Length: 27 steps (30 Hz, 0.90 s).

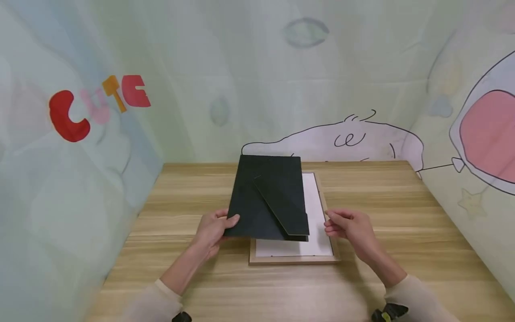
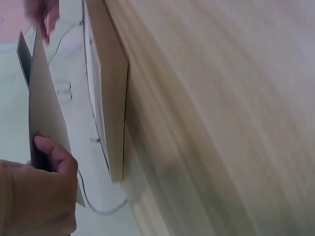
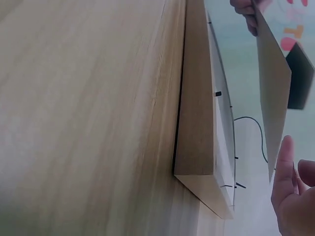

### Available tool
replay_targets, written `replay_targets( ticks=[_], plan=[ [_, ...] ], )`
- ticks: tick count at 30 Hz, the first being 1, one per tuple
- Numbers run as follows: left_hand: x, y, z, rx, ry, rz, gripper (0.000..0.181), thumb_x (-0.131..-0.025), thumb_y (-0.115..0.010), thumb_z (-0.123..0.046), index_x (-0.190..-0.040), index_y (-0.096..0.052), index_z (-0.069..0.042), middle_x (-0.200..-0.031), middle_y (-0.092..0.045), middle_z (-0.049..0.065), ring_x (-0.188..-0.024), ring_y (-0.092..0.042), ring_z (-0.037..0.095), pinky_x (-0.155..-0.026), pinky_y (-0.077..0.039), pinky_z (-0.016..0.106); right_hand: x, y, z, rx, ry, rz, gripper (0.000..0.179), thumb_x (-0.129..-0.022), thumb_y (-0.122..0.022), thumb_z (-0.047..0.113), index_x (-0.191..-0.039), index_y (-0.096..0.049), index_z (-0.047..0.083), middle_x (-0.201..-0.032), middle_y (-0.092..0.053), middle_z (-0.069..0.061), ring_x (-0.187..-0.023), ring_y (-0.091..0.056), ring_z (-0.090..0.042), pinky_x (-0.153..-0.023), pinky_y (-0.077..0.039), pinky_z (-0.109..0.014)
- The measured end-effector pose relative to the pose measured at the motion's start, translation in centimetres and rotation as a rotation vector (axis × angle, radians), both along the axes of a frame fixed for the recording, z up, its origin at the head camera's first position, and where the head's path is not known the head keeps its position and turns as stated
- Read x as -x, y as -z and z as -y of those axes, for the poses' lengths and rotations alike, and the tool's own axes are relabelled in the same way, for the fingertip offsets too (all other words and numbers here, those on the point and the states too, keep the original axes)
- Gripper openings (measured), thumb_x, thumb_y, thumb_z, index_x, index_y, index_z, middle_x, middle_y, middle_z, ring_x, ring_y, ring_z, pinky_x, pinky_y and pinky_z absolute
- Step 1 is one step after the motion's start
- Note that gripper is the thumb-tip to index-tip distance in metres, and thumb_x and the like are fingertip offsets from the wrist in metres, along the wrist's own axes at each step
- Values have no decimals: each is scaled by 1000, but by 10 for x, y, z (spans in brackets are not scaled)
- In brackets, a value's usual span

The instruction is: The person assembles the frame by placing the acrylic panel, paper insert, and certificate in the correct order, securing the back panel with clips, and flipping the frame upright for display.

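Note:
My left hand [image 1: 211, 230] grips the left edge of a black picture-frame backing board [image 1: 257, 197], thumb on top and fingers beneath. The board's fold-out stand [image 1: 281, 203] lies slanted across its upper face, slightly lifted. Below the board lies a wooden picture frame [image 1: 295, 260], back side up, with a white sheet [image 1: 318, 214] inside it. The wrist views show a gap between board and frame. My right hand [image 1: 350, 228] hovers by the frame's right side, fingers loosely bent around nothing. Its fingertip [image 3: 287, 142] is close to the board's edge in the right wrist view.
The frame rests on a wood-grain table [image 1: 185, 192]. A printed curtain [image 1: 193, 89] stands behind the table and along both sides. Small dark tabs [image 3: 218, 93] stick up along the frame's inner edge.

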<state>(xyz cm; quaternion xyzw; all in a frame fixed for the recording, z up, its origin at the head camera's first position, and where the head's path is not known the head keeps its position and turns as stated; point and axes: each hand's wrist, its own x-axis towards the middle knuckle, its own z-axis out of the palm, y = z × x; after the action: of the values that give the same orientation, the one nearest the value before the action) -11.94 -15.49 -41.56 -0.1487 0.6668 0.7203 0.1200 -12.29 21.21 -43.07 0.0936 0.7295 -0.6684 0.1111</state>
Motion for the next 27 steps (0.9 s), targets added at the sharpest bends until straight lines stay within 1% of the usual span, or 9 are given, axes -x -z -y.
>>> replay_targets(
  ticks=[5,8,15,18,19,21,24,26,27],
  plan=[
    [-9,9,-28,11,-1,-6,32,-92,-71,-9,-120,-61,4,-101,-77,10,-72,-73,12,-66,-58,24,12,4,11,5,-25,-1,47,-97,-68,25,-129,-61,-7,-82,-74,-1,-71,-72,-13,-72,-62,-30],
    [-12,10,-37,-5,5,-7,30,-93,-70,-8,-119,-60,3,-100,-77,11,-72,-73,12,-65,-57,23,15,6,13,-18,-5,4,44,-97,-68,24,-128,-63,-7,-80,-71,3,-70,-67,-10,-67,-61,-25],
    [-15,14,-46,-6,50,-1,25,-93,-71,-11,-113,-63,1,-89,-78,5,-71,-73,14,-68,-59,28,19,9,10,-27,25,53,40,-97,-68,19,-129,-63,-4,-83,-69,8,-73,-63,-7,-66,-56,-21],
    [-15,16,-47,37,87,-10,25,-92,-72,-13,-111,-65,2,-89,-77,10,-68,-72,14,-65,-60,31,21,11,8,-27,22,71,41,-96,-68,18,-130,-62,-4,-84,-69,9,-74,-62,-7,-68,-56,-21],
    [-15,16,-47,65,105,-14,27,-92,-73,-15,-112,-65,2,-92,-77,13,-66,-72,15,-63,-60,31,22,11,7,-29,21,75,41,-96,-68,18,-130,-62,-4,-84,-69,10,-75,-62,-7,-69,-55,-21],
    [-15,17,-48,137,137,-25,39,-92,-74,-19,-121,-63,5,-108,-74,20,-61,-71,15,-59,-60,33,23,12,5,-37,21,80,42,-96,-68,18,-131,-61,-5,-85,-68,11,-77,-62,-7,-70,-55,-21],
    [-16,17,-49,237,175,-28,59,-91,-75,-23,-137,-54,7,-133,-62,28,-54,-69,16,-55,-60,34,24,13,3,-48,17,84,45,-96,-68,19,-133,-60,-5,-87,-68,12,-79,-61,-6,-73,-54,-22],
    [-16,17,-49,281,184,-31,69,-91,-75,-24,-145,-46,8,-143,-54,30,-52,-68,16,-54,-60,35,25,12,3,-51,18,88,46,-96,-68,19,-134,-60,-5,-88,-68,12,-80,-61,-6,-74,-54,-22],
    [-16,17,-50,289,189,-30,70,-92,-75,-24,-146,-45,8,-144,-53,31,-51,-67,16,-54,-59,35,26,13,3,-52,17,91,46,-96,-68,19,-134,-60,-5,-88,-68,12,-80,-60,-6,-74,-54,-22]
  ],
)
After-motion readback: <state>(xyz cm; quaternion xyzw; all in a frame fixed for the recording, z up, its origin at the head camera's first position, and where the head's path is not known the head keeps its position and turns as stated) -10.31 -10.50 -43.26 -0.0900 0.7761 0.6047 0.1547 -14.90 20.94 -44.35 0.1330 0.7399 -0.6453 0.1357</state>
